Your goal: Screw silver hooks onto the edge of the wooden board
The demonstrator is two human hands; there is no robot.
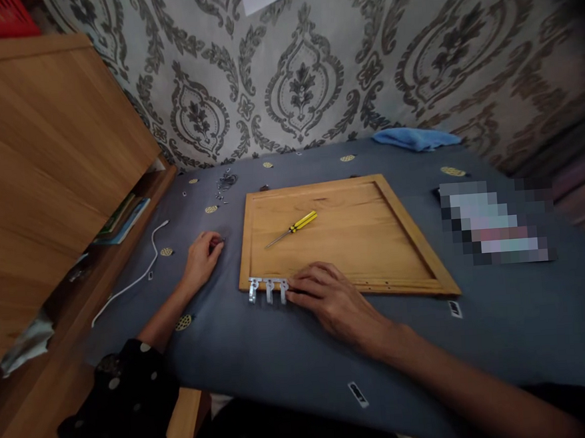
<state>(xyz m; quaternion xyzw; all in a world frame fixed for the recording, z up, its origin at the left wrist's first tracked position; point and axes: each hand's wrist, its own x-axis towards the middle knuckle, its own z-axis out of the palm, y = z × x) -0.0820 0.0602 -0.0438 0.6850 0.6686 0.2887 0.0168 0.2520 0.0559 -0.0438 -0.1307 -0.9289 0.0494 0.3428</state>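
A silver metal hook rail (268,287) with several hooks lies along the near-left edge of a framed wooden panel (354,241). Its right end is between the fingers of my right hand (338,302), which rests over the panel's near edge. My left hand (204,260) is just left of the panel, thumb and forefinger pinched together. A tiny dark piece shows at those fingertips, too small to make out. On the panel lies a screwdriver (300,223) with a yellow and black handle, its tip pointing toward the near left.
Small loose metal pieces (224,187) lie behind my left hand. A white cable (141,276) runs along the left, beside a wooden cabinet (51,142). At the back right is a blue cloth (417,138); a blurred-out flat object (493,225) lies on the right.
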